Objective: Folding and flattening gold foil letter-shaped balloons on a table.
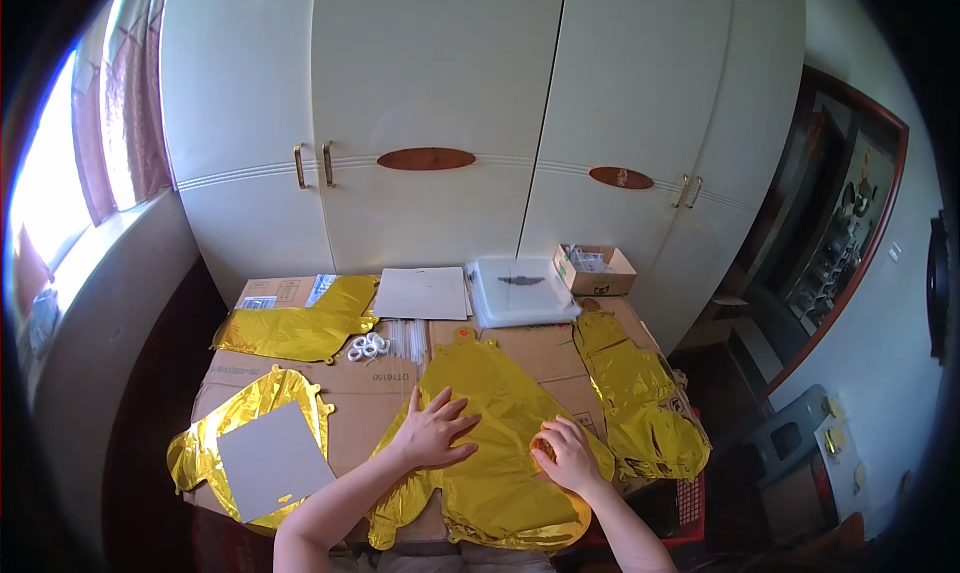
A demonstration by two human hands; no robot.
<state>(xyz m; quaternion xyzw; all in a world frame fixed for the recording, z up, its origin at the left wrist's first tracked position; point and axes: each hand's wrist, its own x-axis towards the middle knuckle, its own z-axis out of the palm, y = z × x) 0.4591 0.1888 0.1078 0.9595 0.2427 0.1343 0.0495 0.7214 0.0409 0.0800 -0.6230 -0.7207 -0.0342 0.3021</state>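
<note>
The gold foil (500, 463) points its narrow end toward the cupboard (430, 83), long axis likewise; left hand (431, 439) spread, right hand (570, 459) curled, pinch unclear.

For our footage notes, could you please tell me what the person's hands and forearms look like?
The left hand and right hand are ungloved, and no rings can be made out. The left forearm and right forearm are bare too: no sleeve, watch, bracelet or cable shows on them.
</note>
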